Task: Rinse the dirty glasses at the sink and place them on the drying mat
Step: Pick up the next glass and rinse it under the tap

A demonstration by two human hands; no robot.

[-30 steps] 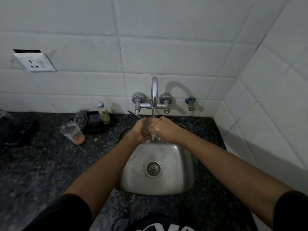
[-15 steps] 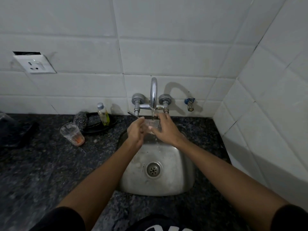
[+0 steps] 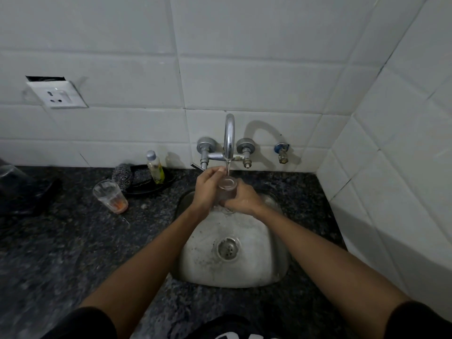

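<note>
A clear glass is held upright under the running tap, above the back of the steel sink. My left hand grips its left side, fingers curled toward the rim. My right hand wraps round its lower right side and base. Water falls into the glass's mouth. A second glass with orange residue at the bottom stands on the dark counter, left of the sink. No drying mat is in view.
A steel scrubber and a small yellow bottle sit on a black dish behind the dirty glass. A dark object lies at the far left. White tiled walls close in behind and on the right. A wall socket is upper left.
A second ago both hands were clasped over the glass, hiding it. They have since shifted down its sides, and the glass now stands upright with its mouth under the stream.
</note>
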